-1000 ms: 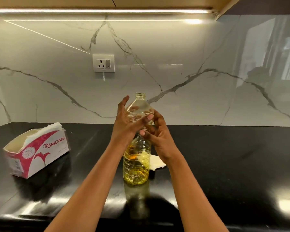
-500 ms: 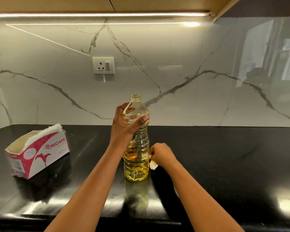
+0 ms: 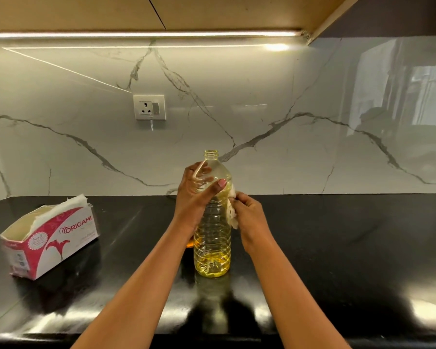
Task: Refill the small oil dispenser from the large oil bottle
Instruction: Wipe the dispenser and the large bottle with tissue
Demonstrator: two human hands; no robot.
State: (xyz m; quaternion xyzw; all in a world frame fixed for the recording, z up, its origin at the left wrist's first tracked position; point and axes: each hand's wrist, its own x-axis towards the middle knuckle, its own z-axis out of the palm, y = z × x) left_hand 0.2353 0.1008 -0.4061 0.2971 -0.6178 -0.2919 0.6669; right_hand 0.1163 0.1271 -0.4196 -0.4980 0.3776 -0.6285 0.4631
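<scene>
At the centre of the frame we have the large oil bottle [image 3: 212,222] standing upright on the black tabletop [image 3: 337,248], its cap off and only a shallow pool of yellow oil in the bottom. Our left hand [image 3: 195,195] is wrapped around its shoulder, thumb across the front, which we judge is there to steady a light, nearly empty bottle while the other hand works on it. Our right hand [image 3: 249,217] pinches a crumpled tissue [image 3: 230,210] and presses it against the bottle's right side, apparently to wipe off oil that ran down the outside. Just behind the bottle's lower left an amber patch shows; it may be the small oil dispenser [image 3: 189,244], but our forearm hides most of it and we cannot be sure. Towards the left of the frame lies an opened tissue box [image 3: 51,238], well apart from the bottle, tissues sticking up from its open top, handy for drips. A wall socket [image 3: 149,107] sits upper centre on the marble backsplash.
</scene>
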